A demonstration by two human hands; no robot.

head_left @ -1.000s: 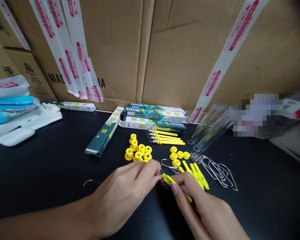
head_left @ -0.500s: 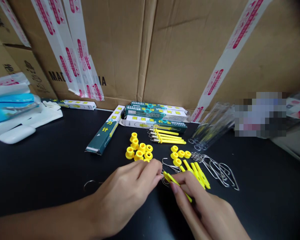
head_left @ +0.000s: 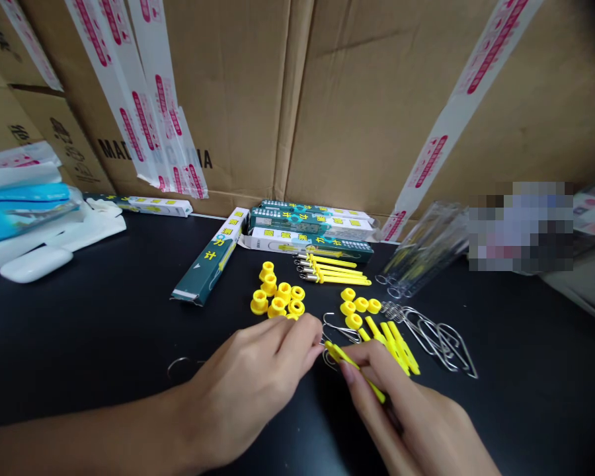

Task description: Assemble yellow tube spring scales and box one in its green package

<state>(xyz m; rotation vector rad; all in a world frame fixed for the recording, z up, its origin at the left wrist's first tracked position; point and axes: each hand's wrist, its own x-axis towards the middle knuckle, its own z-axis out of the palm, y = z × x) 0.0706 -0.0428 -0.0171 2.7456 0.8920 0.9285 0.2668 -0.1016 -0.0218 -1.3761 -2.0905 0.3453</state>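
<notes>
My left hand [head_left: 262, 377] is closed in a pinch on a thin metal wire hook [head_left: 179, 361], whose curved end shows left of the wrist; most of it is hidden by the hand. My right hand [head_left: 401, 403] grips a slim yellow plastic rod [head_left: 331, 346] between thumb and fingers, its tip pointing at my left fingertips. Around the hands lie several yellow flanged caps [head_left: 259, 303], small yellow rings [head_left: 354, 321], loose yellow rods [head_left: 404, 347] and metal hooks [head_left: 434, 340]. Beyond the fingertips rest a few more wire hooks [head_left: 342, 329], partly covered.
Yellow rods with springs fitted [head_left: 337, 272] lie before green-and-white printed boxes [head_left: 307, 243]. Another such box [head_left: 208, 264] lies aslant to the left. Clear plastic tubes [head_left: 416, 258] lie at right. A large cardboard box [head_left: 377, 99] walls the black tabletop [head_left: 104, 330]; a white case [head_left: 36, 264] is at left.
The whole view has shifted very slightly. Both hands keep the same grips, with the yellow rod's tip still close to my left fingertips.
</notes>
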